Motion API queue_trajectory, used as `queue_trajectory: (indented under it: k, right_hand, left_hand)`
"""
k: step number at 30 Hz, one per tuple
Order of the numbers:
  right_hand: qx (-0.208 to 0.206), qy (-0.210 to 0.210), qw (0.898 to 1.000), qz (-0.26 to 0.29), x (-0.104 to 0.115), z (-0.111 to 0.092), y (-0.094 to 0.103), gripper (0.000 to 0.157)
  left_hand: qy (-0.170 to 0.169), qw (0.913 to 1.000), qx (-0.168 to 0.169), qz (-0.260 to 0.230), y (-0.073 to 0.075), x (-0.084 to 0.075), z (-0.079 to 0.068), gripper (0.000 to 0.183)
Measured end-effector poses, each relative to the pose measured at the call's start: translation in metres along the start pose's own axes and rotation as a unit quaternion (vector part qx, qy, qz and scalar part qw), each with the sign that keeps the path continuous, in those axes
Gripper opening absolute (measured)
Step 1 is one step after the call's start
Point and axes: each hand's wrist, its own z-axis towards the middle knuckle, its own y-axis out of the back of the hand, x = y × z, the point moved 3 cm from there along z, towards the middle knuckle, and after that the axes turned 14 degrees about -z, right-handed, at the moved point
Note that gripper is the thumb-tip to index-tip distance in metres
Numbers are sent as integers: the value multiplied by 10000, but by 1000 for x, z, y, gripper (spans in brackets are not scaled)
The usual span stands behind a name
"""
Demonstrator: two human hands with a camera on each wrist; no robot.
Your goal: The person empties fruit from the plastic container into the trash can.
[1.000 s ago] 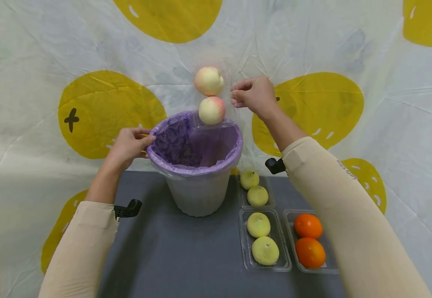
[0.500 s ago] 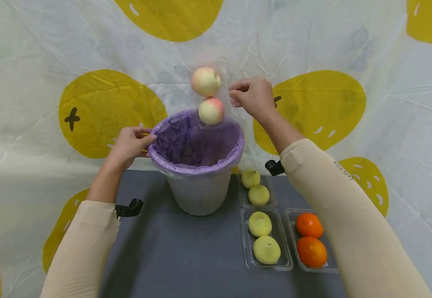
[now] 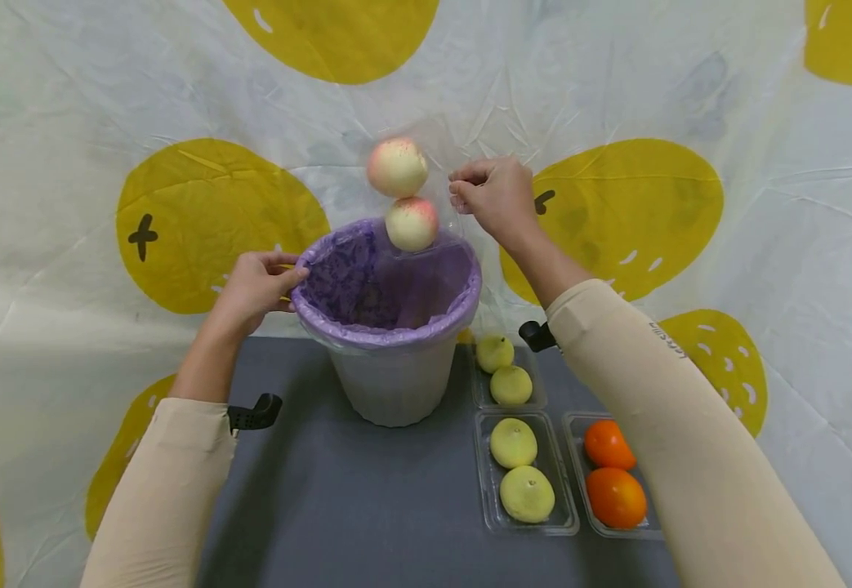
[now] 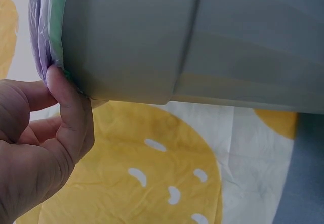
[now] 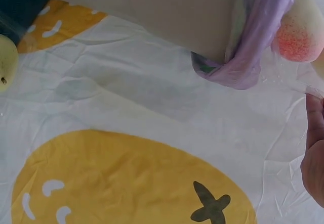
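A trash bin [image 3: 396, 384] stands at the back of the table, lined with a purple trash bag [image 3: 426, 333] folded over its rim. My left hand [image 3: 252, 287] pinches the bagged rim on the left; in the left wrist view its thumb and fingers [image 4: 66, 97] close round the edge. My right hand [image 3: 499, 196] pinches the right edge of a clear plastic tray [image 3: 438, 147], tilted above the bin's opening. Two peaches, an upper peach [image 3: 397, 167] and a lower peach [image 3: 412, 224], sit in that tray. The right wrist view shows one peach [image 5: 299, 29] beyond the bag's edge.
Right of the bin, two clear trays [image 3: 573, 523] [image 3: 540, 400] hold pale yellow-green round fruits [image 3: 527, 494]. Another tray [image 3: 617, 532] with two orange fruits [image 3: 616, 498] lies partly under my right sleeve. A white cloth with yellow shapes [image 3: 220, 220] hangs behind the grey table [image 3: 352, 514].
The tray with the peaches has tipped leftward, its upper peach moving left and slightly down. My right hand has shifted a little left with it. My left hand stays at the rim.
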Motion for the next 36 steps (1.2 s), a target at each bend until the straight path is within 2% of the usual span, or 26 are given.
queue_trajectory:
  k: [7, 14, 28, 36]
  right_hand:
    - [15, 108, 9998, -192, -1, -3, -4, 18]
    - [-251, 274, 9979, -523, 2, -6, -4, 20]
    - [-487, 531, 9949, -705, 9, -5, -8, 20]
    - [-513, 313, 9968, -528, 8, -4, -8, 21]
  left_hand:
    - [48, 10000, 52, -10, -1, 1, -1, 55]
    - [6, 10000, 26, 32, -2, 0, -1, 54]
    - [26, 10000, 21, 25, -3, -2, -3, 54]
    - [3, 10000, -15, 35, -2, -2, -3, 53]
